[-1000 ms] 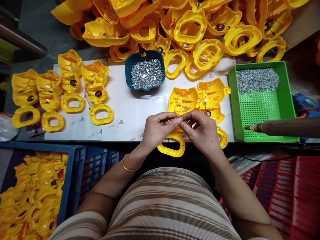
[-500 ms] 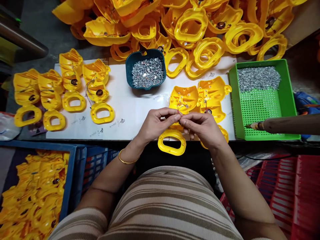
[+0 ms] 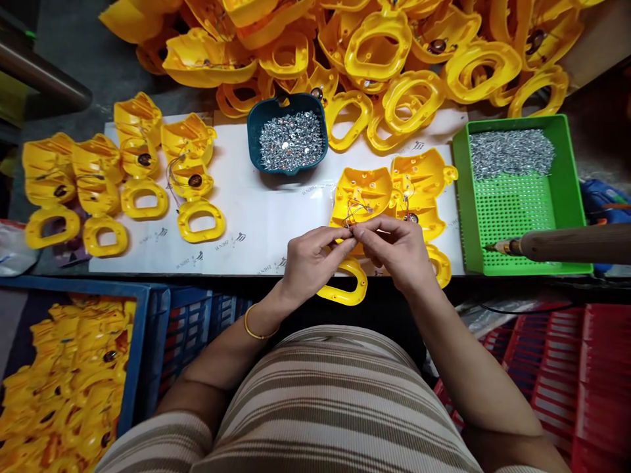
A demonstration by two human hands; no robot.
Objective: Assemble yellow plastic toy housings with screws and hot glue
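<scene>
Both hands meet over a yellow plastic shell half [image 3: 362, 187] with a ring-shaped handle [image 3: 351, 294] that juts past the table edge. My left hand [image 3: 315, 259] is closed in a pinch on thin red and dark wires [image 3: 355, 211] rising from the shell. Fingertips of my right hand [image 3: 394, 246] press together on the same wires, touching the left fingertips. Whatever small part sits at the wire ends is hidden by the fingers. Just right lies a second yellow shell half [image 3: 419, 177], open side up, with a round speaker and wires in it.
A dark teal bowl [image 3: 253, 141] of small screws stands behind the hands. At right, a green basket [image 3: 562, 197] holds metal pins or screws; a power screwdriver [image 3: 566, 244] points over it. Several shells [image 3: 187, 141] lie left, more are piled behind [image 3: 379, 46]. A blue crate [image 3: 142, 328] stands lower left.
Both hands have shifted slightly down, still pinching together. My left hand has turned a little and now covers more of the handle ring. The wires show more above the fingertips.
</scene>
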